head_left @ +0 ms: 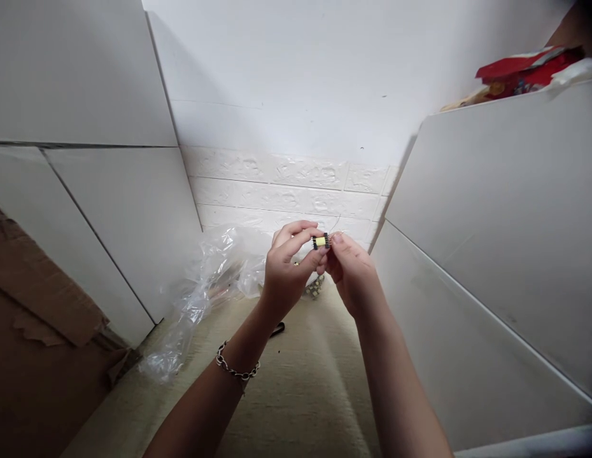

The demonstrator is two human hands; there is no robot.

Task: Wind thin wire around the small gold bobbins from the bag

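A small transformer coil [321,242], wrapped in yellow with black pinned ends, is held up in front of me. My left hand [291,257] grips it between thumb and fingers from the left side. Close against its right end, my right hand [348,264] has thumb and fingers pinched together on what looks like a thin copper-coloured wire. A fine strand rises above the right fingertips. Below the hands, partly hidden by them, lies a cluster of similar small coils [315,288].
Crumpled clear plastic [200,302] lies on the left of the pale surface [315,388]. A dark object [277,329] shows beside my left forearm. Grey-white panels [487,210] stand on both sides, with torn cardboard [38,280] at left. Red packaging [525,70] sits atop the right panel.
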